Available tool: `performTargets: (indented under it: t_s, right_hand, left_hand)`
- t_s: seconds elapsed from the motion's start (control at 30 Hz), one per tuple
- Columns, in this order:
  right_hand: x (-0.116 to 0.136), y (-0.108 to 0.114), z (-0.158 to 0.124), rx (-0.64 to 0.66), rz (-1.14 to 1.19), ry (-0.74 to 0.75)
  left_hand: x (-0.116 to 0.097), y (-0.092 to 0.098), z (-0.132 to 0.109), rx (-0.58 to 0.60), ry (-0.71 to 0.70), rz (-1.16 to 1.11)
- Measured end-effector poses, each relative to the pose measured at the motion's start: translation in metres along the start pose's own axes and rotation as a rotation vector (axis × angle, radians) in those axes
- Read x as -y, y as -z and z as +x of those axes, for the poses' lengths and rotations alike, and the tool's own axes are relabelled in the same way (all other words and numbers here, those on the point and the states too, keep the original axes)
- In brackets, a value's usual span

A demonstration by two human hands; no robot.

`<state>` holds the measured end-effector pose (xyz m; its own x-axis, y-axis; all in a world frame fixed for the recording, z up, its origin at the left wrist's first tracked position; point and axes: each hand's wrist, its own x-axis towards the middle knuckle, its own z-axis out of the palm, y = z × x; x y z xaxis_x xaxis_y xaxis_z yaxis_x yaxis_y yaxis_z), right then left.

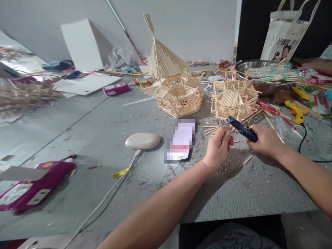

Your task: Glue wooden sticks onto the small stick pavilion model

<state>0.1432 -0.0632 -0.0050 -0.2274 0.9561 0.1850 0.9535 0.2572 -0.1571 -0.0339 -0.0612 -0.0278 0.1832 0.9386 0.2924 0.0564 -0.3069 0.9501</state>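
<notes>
My right hand point(264, 141) grips a dark blue glue gun point(241, 128), its nozzle pointing left. My left hand point(219, 147) is closed in a pinch just left of the nozzle, holding a thin wooden stick point(228, 129) at its tip. Both hands hover over the grey table point(103, 138), just in front of a low stick-built frame point(234, 100). A taller pavilion model of sticks with a pointed roof point(171, 83) stands to its left. Loose short sticks point(211, 129) lie under the hands.
A phone point(181, 140) and a white oval charger point(143, 140) with its cable lie left of my hands. A metal bowl with stick packets point(267, 74), a yellow glue gun point(295, 110), magenta boxes point(33, 186), a stick pile point(23, 93) and a white bag point(285, 31) surround the area.
</notes>
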Motion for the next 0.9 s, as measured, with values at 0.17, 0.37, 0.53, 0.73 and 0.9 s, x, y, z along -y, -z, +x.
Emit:
performTargets:
  t_s: [0.17, 0.37, 0.53, 0.73, 0.9]
  right_hand:
    - [-0.018, -0.001, 0.006, -0.07, -0.089, -0.03]
    - [-0.029, -0.004, 0.014, 0.085, -0.181, 0.036]
    - [-0.033, -0.012, 0.015, 0.124, -0.223, 0.056]
    - [-0.039, -0.03, 0.014, 0.053, -0.186, 0.119]
    - [-0.03, -0.024, 0.013, -0.047, -0.035, 0.198]
  left_hand:
    - [-0.003, 0.0, 0.004, -0.005, 0.159, -0.186]
    - [-0.003, 0.001, 0.009, -0.122, 0.225, -0.277]
    - [-0.004, 0.0, 0.009, -0.138, 0.25, -0.366]
    - [-0.005, 0.0, 0.007, -0.02, 0.244, -0.281]
    - [-0.01, -0.001, 0.01, -0.079, 0.336, -0.39]
